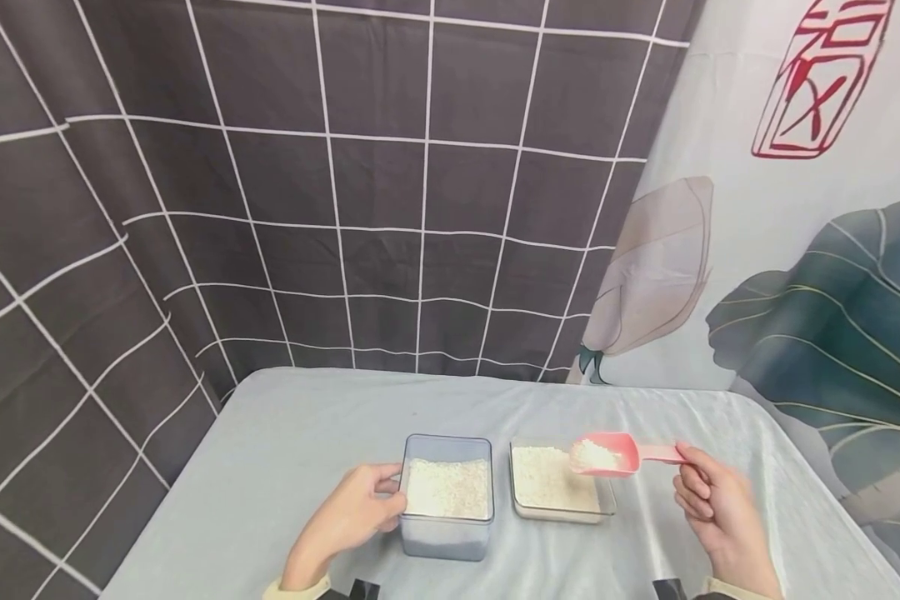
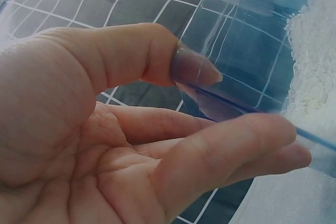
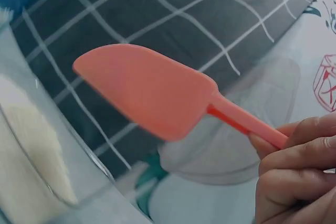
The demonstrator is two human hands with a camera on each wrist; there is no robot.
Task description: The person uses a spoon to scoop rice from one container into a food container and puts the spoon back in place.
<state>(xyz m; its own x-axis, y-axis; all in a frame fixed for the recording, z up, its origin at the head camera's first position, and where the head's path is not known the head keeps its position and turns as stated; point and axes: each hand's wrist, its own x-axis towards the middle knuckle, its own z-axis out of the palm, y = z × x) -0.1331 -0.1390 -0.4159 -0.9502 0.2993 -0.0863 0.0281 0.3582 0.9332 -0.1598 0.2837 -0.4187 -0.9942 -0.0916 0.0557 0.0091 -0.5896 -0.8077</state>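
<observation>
A pink scoop [image 1: 627,452] with white rice in it is tilted over the right side of a shallow clear container [image 1: 527,508]. My right hand [image 1: 723,508] grips the scoop's handle, its fingers curled around the end. Seen from the right wrist, the outside of the scoop [image 3: 142,90] hides the rice inside it. To the left stands a taller, see-through blue container [image 1: 446,537] holding rice [image 1: 447,490]. My left hand [image 1: 352,508] holds that blue container at its left wall, with the thumb [image 2: 197,69] against the tinted plastic and the fingers [image 2: 231,145] along the edge.
Both containers stand side by side near the front of a table [image 1: 285,450] covered with a pale cloth. A dark curtain with white grid lines [image 1: 375,183] hangs behind and to the left; a white patterned curtain [image 1: 675,333] hangs at the right.
</observation>
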